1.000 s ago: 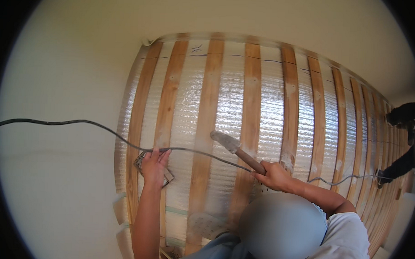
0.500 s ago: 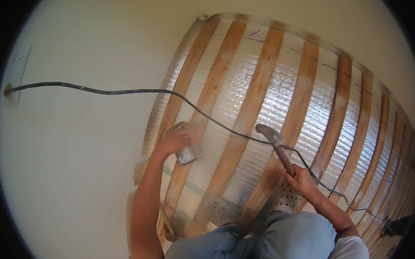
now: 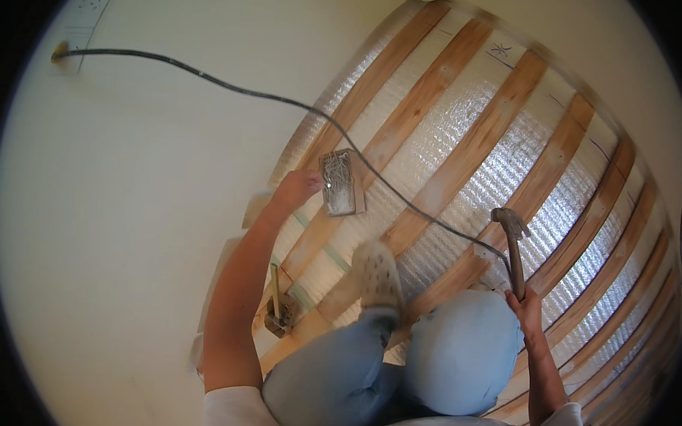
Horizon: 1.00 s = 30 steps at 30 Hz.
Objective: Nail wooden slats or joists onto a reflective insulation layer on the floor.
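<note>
Nearest to me, bottom centre of the frame, were my knees in light blue trousers (image 3: 426, 359), w/ my foot in a pale perforated shoe (image 3: 378, 274) planted on a wooden batten just above them. Lower left of centre, a small tool w/ a wooden handle (image 3: 278, 305) lay on the battens, beside my left forearm.

My right hand (image 3: 527, 308), centre right, was closed round the wooden handle of a hammer (image 3: 514, 245); the metal head pointed up and sat over a batten. Grip was tight, fingers wrapped fully.

My left hand (image 3: 300, 187), left of centre, was stretched out to a small flat box of nails (image 3: 340, 181), fingertips touching its left edge. Fingers were partly curled; couldn't tell if I actually pinched a nail. The box rested on a batten, approx. mid frame, a bit above centre.

A black cable (image 3: 285, 101) ran from the upper left of the frame, across the pale wall, past the box and down toward the hammer head.

Further out, the wooden battens (image 3: 463, 153) fanned diagonally to the upper right, w/ shiny silver foil insulation (image 3: 441, 138) btwn them. Blue pen marks sat on the far strips, upper right. The cream wall (image 3: 130, 228) filled the left side.
</note>
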Each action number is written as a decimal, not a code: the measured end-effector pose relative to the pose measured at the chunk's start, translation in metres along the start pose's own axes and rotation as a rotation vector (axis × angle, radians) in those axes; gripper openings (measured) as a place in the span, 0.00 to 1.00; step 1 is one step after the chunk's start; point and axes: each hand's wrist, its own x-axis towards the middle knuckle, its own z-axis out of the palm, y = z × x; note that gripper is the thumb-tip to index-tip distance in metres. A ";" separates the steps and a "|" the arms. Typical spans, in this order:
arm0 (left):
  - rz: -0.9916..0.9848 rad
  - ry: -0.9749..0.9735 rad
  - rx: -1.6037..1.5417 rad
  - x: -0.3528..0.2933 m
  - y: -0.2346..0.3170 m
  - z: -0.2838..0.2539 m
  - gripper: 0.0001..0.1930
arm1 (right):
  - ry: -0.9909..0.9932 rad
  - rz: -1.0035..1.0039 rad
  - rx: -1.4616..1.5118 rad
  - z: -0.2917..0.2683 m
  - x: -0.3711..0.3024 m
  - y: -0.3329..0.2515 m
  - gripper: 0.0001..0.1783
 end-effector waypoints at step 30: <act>0.231 0.532 -0.027 -0.005 -0.023 0.117 0.06 | -0.262 -0.249 -0.160 -0.051 0.186 -0.198 0.20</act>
